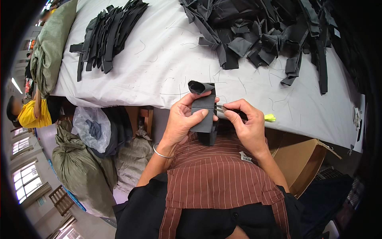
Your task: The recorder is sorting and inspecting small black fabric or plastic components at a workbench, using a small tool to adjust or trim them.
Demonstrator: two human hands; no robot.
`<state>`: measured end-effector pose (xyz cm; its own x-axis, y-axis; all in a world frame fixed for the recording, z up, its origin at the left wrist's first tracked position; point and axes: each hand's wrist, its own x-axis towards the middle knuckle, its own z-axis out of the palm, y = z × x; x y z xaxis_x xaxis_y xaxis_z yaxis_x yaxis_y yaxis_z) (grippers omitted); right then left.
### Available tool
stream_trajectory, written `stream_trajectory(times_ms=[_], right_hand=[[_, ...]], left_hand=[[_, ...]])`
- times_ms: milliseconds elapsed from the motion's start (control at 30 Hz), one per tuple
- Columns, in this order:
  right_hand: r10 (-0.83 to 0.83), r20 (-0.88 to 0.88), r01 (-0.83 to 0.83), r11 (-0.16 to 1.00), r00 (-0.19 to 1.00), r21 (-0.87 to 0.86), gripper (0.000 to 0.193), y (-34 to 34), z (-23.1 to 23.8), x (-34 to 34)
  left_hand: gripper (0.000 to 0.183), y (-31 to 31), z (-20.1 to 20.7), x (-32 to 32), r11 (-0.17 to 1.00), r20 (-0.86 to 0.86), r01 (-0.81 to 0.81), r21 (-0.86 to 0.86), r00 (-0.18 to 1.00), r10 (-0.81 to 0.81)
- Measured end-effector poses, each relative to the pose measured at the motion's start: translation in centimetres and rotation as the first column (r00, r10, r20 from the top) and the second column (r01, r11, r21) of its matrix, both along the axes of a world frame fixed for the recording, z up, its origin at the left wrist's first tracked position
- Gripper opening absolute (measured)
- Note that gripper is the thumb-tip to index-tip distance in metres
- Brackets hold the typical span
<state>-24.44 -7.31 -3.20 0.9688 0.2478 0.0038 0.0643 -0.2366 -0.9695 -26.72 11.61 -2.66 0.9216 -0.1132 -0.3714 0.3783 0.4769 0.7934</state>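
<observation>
My left hand [179, 117] is closed on a dark grey fabric strip [203, 102], thumb flat on its front. The strip is folded, with a loop curling over at its top and an end hanging down by my apron. In my right hand [250, 123] is a pair of thread snips [221, 109], gripped between thumb and fingers. Their thin metal points touch or lie very near the strip's right edge, where a seam line crosses it. My fingers hide most of the snips' handle. A bright yellow-green tab [269, 117] pokes out beside my right hand.
A white-covered table [159, 59] bears a neat row of dark strips [109, 38] and a tangled dark fabric heap [262, 36]. Loose threads lie about. Beneath are a cardboard box [304, 163], a clear plastic bag [92, 129] and a green sack [81, 171]. Another person in yellow [35, 114] is at left.
</observation>
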Motion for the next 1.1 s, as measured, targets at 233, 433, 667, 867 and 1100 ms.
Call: stream_trajectory(times_ms=[233,433,667,867,1100], right_hand=[[0.052,-0.063,-0.052,0.999,0.997,0.004,0.010,-0.20,0.09,-0.05],[0.017,-0.118,-0.008,0.997,0.993,0.082,0.010,0.08,-0.47,-0.20],[-0.044,-0.001,0.044,0.999,0.999,0.032,0.010,0.42,-0.33,-0.24],[-0.060,0.170,0.079,0.991,0.984,-0.109,0.010,0.59,-0.04,-0.14],[-0.024,0.281,0.082,0.977,0.960,-0.197,0.009,0.50,0.32,0.12]], left_hand=[[0.050,0.09,-0.17,0.06,1.000,0.002,-0.016,-0.004,1.000,0.016],[0.051,0.05,-0.27,0.06,1.000,0.013,-0.006,-0.011,1.000,0.006],[0.046,-0.07,-0.13,0.05,1.000,0.008,-0.010,-0.018,1.000,0.010],[0.045,-0.20,-0.18,0.05,1.000,0.032,0.008,-0.005,0.999,-0.008],[0.044,-0.20,0.01,-0.04,1.000,0.034,0.020,0.022,0.999,-0.021]])
